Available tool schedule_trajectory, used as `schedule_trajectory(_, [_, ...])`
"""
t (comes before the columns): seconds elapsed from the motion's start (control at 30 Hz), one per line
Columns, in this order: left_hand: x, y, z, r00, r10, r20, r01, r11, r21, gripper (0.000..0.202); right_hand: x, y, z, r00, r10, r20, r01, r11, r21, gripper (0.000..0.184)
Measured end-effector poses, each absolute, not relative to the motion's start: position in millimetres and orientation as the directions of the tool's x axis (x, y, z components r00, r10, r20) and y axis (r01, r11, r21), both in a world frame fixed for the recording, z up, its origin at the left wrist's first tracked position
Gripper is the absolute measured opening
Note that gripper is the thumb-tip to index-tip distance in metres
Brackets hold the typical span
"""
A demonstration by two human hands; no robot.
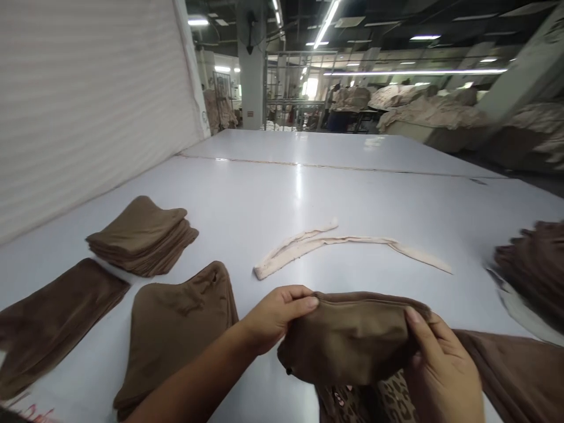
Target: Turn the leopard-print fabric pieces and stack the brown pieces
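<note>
Between my two hands a brown fabric piece (352, 341) is stretched above the table, its top edge folded or layered. My left hand (282, 314) pinches its upper left corner, thumb on top. At the upper right corner my right hand (440, 358) grips it, thumb on the near face and fingers behind. Under the held piece, at the bottom edge, part of a leopard-print cloth (396, 396) shows; the rest of it is hidden. Left of my left forearm lies a stack of brown fabric pieces (176, 329).
Another brown stack (141, 235) and a darker folded pile (57, 317) lie at the left. A cream fabric strip (326, 242) curves across the white table (247, 194). Dark cloth stacks (533, 270) and a brown piece (520, 370) lie at the right. A white sheet (97, 88) hangs at left.
</note>
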State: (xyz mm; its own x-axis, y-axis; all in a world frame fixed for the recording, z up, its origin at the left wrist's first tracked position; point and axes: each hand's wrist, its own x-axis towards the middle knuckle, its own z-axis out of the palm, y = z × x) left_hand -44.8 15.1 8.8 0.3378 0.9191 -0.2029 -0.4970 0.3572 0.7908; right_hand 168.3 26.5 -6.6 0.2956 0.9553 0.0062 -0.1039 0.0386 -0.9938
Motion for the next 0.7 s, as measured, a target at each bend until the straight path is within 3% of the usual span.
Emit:
schedule_trajectory(0.13, [-53,18,-2,0.373,0.904,-0.211,-0.600,0.408,0.688,0.018,169,23,1,0.349,0.935,-0.058,-0.111,-0.020,-0.994,0.027])
schedule_trajectory(0.23, [-54,19,-7,0.415,0.878,-0.240,-0.607,0.463,0.646,0.019,165,18,3,0.391,0.917,0.084,0.111,0.044,-0.993,0.034])
schedule_trajectory(0.33, [-45,15,-6,0.267,0.930,-0.254,-0.538,0.363,0.761,0.023,152,9,3,0.435,0.819,0.375,0.458,0.158,-0.875,0.041])
schedule_trajectory(0.4, [-34,10,-3,0.094,0.981,-0.173,-0.427,0.196,0.883,0.024,140,1,3,0.261,0.870,0.419,0.549,0.223,-0.806,0.031])
schedule_trajectory(0.5, [-20,3,0,-0.021,1.000,0.017,-0.261,-0.022,0.965,0.023,125,-6,0,-0.099,0.966,0.240,0.490,0.258,-0.833,0.025])
schedule_trajectory(0.6, [-15,0,0,-0.056,0.996,0.070,-0.174,-0.079,0.982,0.027,117,-7,-5,-0.162,0.969,0.186,0.429,0.239,-0.871,0.020])
schedule_trajectory(0.7, [-17,0,-3,-0.052,0.999,0.016,-0.147,-0.024,0.989,0.031,116,-5,-6,-0.180,0.978,0.102,0.232,0.143,-0.962,0.019])
